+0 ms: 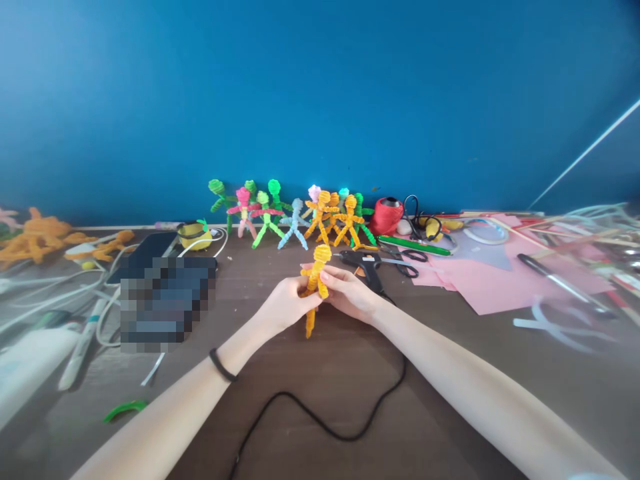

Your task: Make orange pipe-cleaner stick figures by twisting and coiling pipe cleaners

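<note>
An orange pipe-cleaner figure (pixel 321 255) is held upright above the dark table (pixel 300 413), with its round head on top and a leg hanging down below the fingers. My left hand (pixel 290 301) is closed around its left side. From the right, my right hand (pixel 350 293) pinches the figure near its body. Parts of the fingers and the figure's middle are hidden behind each other. Behind the hands, several pipe-cleaner figures in green (pixel 274 190), pink (pixel 243 197), blue (pixel 295 223) and orange (pixel 351 220) stand against the blue wall (pixel 320 93).
Just right of my hands lie a black glue gun (pixel 369 265), its cord (pixel 345 437) and scissors (pixel 415 255). Pink paper (pixel 487 283) and a pen (pixel 560 283) are farther right. To the left are a blurred-out phone (pixel 170 300), white cables (pixel 103 327) and more orange figures (pixel 37 237).
</note>
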`<action>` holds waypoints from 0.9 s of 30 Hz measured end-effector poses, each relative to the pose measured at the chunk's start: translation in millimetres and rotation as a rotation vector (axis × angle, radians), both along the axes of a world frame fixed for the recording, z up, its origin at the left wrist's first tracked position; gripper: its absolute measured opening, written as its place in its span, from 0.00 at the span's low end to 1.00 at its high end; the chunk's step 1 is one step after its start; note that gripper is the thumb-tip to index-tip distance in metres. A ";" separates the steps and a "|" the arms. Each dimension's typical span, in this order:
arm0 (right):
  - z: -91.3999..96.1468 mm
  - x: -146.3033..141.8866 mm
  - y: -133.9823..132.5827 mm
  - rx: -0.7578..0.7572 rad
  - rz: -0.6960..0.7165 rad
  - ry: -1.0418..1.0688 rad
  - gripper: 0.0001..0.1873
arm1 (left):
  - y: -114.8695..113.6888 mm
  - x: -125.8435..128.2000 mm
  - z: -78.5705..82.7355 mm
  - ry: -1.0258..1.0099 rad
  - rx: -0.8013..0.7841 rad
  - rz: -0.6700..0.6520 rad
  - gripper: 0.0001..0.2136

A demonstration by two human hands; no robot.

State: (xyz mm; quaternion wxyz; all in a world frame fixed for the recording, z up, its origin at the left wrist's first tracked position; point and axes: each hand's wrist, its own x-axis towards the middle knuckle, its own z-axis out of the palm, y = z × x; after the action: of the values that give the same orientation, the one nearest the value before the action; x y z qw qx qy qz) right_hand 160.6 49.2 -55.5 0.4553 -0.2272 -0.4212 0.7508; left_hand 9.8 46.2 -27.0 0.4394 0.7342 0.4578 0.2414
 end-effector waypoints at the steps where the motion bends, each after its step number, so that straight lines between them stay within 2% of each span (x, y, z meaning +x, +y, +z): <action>1: -0.2 0.1 0.1 0.006 -0.002 -0.002 0.18 | 0.1 -0.3 -0.7 0.011 0.010 0.010 0.10; 10: -0.6 -0.9 -0.1 0.033 -0.021 0.013 0.15 | 2.3 -1.4 -5.7 0.006 -0.004 0.083 0.13; 17: 1.0 -1.2 -1.6 0.053 -0.051 0.016 0.13 | 5.3 -2.4 -8.5 -0.028 -0.103 0.081 0.20; 27: -2.7 -1.0 -1.6 0.087 -0.042 0.004 0.13 | 3.8 -1.7 -7.2 -0.025 -0.119 0.071 0.19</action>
State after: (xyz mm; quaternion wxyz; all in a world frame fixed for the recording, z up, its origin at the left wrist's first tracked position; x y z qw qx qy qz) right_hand 159.6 47.6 -58.2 0.4815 -0.2143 -0.4477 0.7224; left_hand 8.1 50.0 -34.1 0.4791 0.6870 0.4916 0.2385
